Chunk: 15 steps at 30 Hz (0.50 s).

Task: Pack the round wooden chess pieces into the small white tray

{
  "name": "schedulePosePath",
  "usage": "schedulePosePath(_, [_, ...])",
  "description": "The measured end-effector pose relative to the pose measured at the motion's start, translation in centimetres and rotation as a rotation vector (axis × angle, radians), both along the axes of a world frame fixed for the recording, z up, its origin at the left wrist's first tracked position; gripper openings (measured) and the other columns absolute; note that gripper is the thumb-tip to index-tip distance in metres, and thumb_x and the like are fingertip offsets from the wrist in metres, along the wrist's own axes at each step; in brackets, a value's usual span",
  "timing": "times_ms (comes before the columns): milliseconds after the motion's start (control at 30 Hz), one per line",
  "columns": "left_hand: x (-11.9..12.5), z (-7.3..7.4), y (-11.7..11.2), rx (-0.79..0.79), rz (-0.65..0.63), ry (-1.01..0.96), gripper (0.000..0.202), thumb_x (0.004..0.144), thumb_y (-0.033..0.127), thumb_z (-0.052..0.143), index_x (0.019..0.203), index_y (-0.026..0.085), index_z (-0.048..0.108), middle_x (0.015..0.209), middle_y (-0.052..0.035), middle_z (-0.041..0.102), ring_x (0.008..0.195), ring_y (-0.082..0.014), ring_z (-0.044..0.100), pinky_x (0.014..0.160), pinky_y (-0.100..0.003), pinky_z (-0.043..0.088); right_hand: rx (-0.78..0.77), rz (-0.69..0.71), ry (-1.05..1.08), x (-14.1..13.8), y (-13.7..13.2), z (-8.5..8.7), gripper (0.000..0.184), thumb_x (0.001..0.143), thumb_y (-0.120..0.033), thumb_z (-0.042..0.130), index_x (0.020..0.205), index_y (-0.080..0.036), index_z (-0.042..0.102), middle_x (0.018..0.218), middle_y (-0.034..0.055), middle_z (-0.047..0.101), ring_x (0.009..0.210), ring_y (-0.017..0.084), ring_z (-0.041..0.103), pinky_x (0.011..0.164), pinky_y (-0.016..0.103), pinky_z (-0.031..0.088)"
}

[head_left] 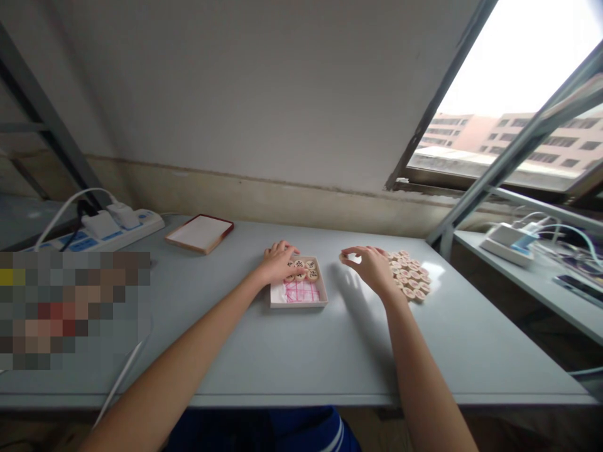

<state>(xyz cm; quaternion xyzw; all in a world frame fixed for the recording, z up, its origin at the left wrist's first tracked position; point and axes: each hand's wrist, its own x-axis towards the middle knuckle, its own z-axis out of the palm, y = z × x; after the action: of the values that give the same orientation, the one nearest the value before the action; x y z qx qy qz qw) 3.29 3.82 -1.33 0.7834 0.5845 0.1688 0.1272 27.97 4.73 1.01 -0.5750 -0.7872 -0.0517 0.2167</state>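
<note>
A shallow white box (322,295) stands mid-desk with several round xiangqi pieces (311,274) in its far part. Pink-lined paper (301,292) shows in its near part. My left hand (279,260) lies over the box's left side, fingers and thumb spread across the pieces there. It hides some of them, and I cannot tell how firmly it touches them. To the right of the box, my right hand (372,267) pinches one xiangqi piece (345,257) between thumb and fingertips, above the desk. Just beyond that hand lies a cluster of xiangqi pieces (409,276), partly covered by it.
The box lid (200,233) lies at the back left of the grey desk (264,358). A power strip (117,229) with plugs is farther left, above a blurred-out patch. Metal frame posts (445,237) and a window (509,125) are on the right, with another power strip (509,243).
</note>
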Motion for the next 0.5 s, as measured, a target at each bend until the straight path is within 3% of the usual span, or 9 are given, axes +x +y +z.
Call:
schedulePosePath(133, [-0.3,0.1,0.1,-0.029,-0.031,-0.018,0.054,0.066,0.06,0.053,0.109,0.026,0.051,0.119,-0.0067,0.043,0.111,-0.0262,0.04,0.091,-0.039,0.032,-0.056,0.28,0.221,-1.9,-0.2,0.2,0.022,0.078,-0.038,0.054,0.092,-0.026,0.065,0.085,0.0009,0.066,0.076,0.016,0.058,0.072,0.029,0.039])
schedulePosePath(333, [-0.6,-0.4,0.7,-0.01,-0.062,-0.058,0.043,0.069,0.047,0.055,0.106,0.025,0.054,0.117,-0.0064,0.045,0.108,-0.0249,0.043,0.091,-0.037,0.034,-0.159,0.519,0.309,-5.3,-1.6,0.2,0.02,0.072,-0.026,0.062,0.092,-0.024,0.064,0.086,0.0012,0.065,0.08,0.015,0.057,0.074,0.029,0.042])
schedulePosePath(500, [-1.6,-0.5,1.7,-0.151,-0.206,-0.348,0.04,0.073,0.042,0.052,0.106,0.019,0.055,0.112,-0.0076,0.051,0.106,-0.021,0.046,0.089,-0.03,0.037,-0.228,0.649,0.319,-7.2,-2.8,0.3,0.021,0.073,-0.028,0.062,0.094,-0.024,0.064,0.089,0.0026,0.065,0.079,0.014,0.058,0.072,0.027,0.043])
